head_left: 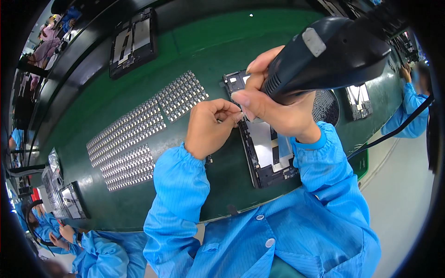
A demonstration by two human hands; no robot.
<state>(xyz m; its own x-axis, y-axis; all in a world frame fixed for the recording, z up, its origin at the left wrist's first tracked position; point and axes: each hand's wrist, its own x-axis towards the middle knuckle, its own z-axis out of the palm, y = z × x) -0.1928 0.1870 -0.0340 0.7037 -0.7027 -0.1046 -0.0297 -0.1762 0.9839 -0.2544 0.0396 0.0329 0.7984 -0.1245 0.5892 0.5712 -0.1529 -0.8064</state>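
My right hand (285, 104) is wrapped round a bulky black hand-held power tool (331, 55) with vent slots and a grey patch. The tool's working tip is hidden behind my fingers. My left hand (211, 125) is closed in a pinch close beside the right fingertips; whatever is between its fingers is too small to make out. Both hands are over the left edge of an opened tablet-like device (263, 143) with a black frame, silver plates and a blue strip. Part of the device is covered by my hands. Behind my right wrist, a round dish (326, 107) holds many small dark pieces.
Sheets of small circuit boards (130, 127) lie on the green bench (185, 185) to the left. Similar devices stand at the far left (134, 42), lower left (73, 200) and right (359, 99). Co-workers in blue (104, 252) sit on both sides. A black cable (394, 127) crosses at right.
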